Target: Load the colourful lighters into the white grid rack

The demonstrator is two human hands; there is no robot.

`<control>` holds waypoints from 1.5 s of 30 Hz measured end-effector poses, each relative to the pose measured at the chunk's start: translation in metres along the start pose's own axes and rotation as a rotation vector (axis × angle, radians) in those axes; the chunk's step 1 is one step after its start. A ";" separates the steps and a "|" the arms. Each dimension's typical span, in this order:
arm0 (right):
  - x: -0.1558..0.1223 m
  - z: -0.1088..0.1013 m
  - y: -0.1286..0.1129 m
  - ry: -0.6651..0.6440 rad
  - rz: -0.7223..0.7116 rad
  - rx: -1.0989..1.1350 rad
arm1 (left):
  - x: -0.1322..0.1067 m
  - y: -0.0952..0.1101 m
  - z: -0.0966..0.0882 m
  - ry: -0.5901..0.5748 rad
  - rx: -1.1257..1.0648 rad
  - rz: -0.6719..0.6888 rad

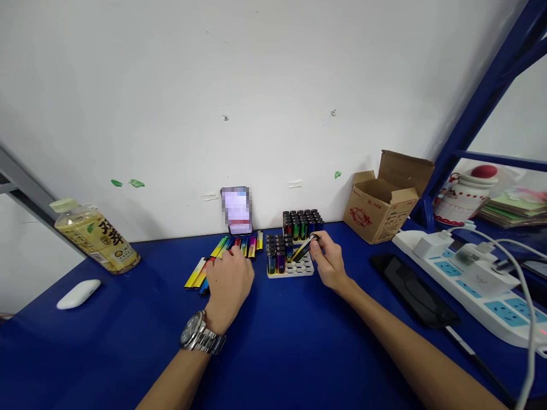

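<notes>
Lighters (276,256)! Where are they?

They stand up straight in rows in a white tray (294,270) on the blue tabletop (106,341). More stand in a block (301,225) just behind the tray, close to the wall (171,114).

What does the right hand (329,261) do?

It is almost shut. Its thumb and fingers pinch one lighter (304,249) and hold it tilted, just above the tray.

And the left hand (228,279)?

It is curled and half shut, with the palm down, over a bunch of colorful lighters (224,253) lying flat on the tabletop. Its fingers are right at them, but I cannot tell if it has hold of one.

Is that a shiny thing on the left wrist?

Yes, a silver watch (200,336).

What else is there?

A plastic bottle (96,239) with a yellow drink lies on its side, and a white mouse (79,294) sits near it, both well to the left. A brown cardboard box (382,202) with open flaps sits by the wall on the right. Near it are a white power strip (465,279) and a flat black device (412,290). A square thing (236,210) behind the lighters is too blurred to tell.
</notes>
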State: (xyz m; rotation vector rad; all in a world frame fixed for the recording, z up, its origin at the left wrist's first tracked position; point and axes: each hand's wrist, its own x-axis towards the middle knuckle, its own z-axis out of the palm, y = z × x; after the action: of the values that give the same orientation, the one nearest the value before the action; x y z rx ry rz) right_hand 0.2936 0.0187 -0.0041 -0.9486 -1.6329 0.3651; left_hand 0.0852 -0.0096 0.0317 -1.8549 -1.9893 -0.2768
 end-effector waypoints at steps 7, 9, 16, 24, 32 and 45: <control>0.001 0.006 0.000 -0.351 0.001 -0.280 | -0.015 0.008 0.004 -0.156 0.075 0.069; 0.002 0.007 -0.001 -0.367 -0.034 -0.357 | -0.017 0.009 0.001 -0.129 0.120 0.068; 0.005 0.005 -0.007 -0.394 -0.124 -0.545 | -0.019 0.011 -0.005 -0.191 0.181 0.069; 0.004 0.005 -0.019 -0.340 -0.051 -0.574 | -0.020 0.009 -0.008 -0.170 0.229 0.026; 0.004 0.007 -0.014 -0.301 0.004 -0.559 | -0.018 0.017 0.002 -0.168 0.067 0.174; 0.003 0.009 -0.013 -0.268 0.043 -0.529 | 0.003 -0.019 0.009 -0.212 0.060 -0.005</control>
State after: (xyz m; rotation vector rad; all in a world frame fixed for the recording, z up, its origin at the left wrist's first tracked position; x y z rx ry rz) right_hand 0.2807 0.0148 0.0038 -1.3751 -2.0068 0.0847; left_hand 0.0651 -0.0050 0.0279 -1.9095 -2.1151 -0.0210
